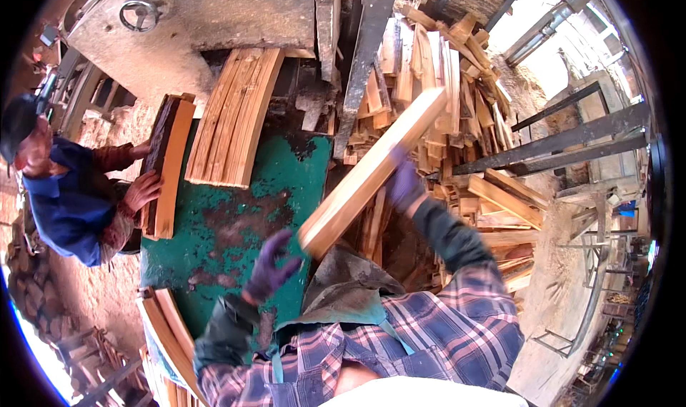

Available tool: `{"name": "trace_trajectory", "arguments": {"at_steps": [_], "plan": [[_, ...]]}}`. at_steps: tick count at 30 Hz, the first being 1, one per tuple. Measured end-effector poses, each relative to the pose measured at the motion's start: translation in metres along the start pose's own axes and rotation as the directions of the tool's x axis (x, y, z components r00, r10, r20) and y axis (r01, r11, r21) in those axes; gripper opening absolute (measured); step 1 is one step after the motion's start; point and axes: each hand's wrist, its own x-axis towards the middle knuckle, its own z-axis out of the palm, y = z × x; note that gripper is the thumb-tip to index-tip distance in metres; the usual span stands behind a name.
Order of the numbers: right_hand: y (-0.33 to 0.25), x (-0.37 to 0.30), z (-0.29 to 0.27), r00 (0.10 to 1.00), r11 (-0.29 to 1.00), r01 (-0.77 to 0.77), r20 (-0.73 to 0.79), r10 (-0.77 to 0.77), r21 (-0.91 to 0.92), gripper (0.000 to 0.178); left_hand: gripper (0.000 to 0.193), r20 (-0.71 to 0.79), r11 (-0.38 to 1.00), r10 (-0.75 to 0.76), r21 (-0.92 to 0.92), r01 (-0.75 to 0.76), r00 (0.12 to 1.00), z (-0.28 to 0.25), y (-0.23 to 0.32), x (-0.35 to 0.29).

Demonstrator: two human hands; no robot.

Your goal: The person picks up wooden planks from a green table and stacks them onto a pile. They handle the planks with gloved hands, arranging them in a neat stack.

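Observation:
A long squared wooden beam [371,171] slants up to the right in front of me, off the right side of the green table [286,185]. My right hand [406,184], in a purple glove, grips it from its right side, partly blurred. Just left of the beam's lower end is my left hand [273,266], gloved too, over the table with fingers apart and nothing in them. A row of sawn planks [236,117] lies at the table's far side, its far end under the machine [250,14]. Across at the left, a co-worker's hands hold a bark-edged slab [171,171].
The co-worker [68,200] stands at the table's left. A large heap of split wood [443,85] fills the right behind a dark upright post [364,57]. More planks [168,325] lean at the near left. Metal beams [572,135] cross at the right.

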Motion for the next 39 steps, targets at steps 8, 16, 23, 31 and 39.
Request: {"name": "trace_trajectory", "arguments": {"at_steps": [8,16,23,31,39], "plan": [[-0.288,0.169,-0.146,0.872,0.871,0.49,-0.033,-0.489,0.022,0.04,0.054,-0.307,0.684,0.497,0.714,-0.149,0.812,-0.144,0.02,0.292],[0.063,0.186,0.085,0.912,0.933,-0.085,0.349,0.214,-0.35,0.055,0.075,-0.609,0.716,-0.106,0.502,0.486,0.786,-0.227,-0.032,0.275],[0.18,0.254,0.196,0.958,0.324,0.068,-0.03,-0.287,-0.944,0.087,0.079,-0.539,0.801,-0.118,0.444,0.401,0.834,-0.141,-0.04,0.178],[0.162,0.184,0.113,0.977,0.357,0.204,0.212,-0.017,-0.912,0.103,0.095,-0.31,0.96,-0.257,0.028,0.279,0.915,0.008,-0.032,0.023],[0.283,0.035,0.166,0.842,0.017,0.466,0.449,0.297,-0.885,0.088,0.075,-0.304,0.695,-0.459,-0.708,0.125,0.835,0.077,-0.123,-0.123]]}}
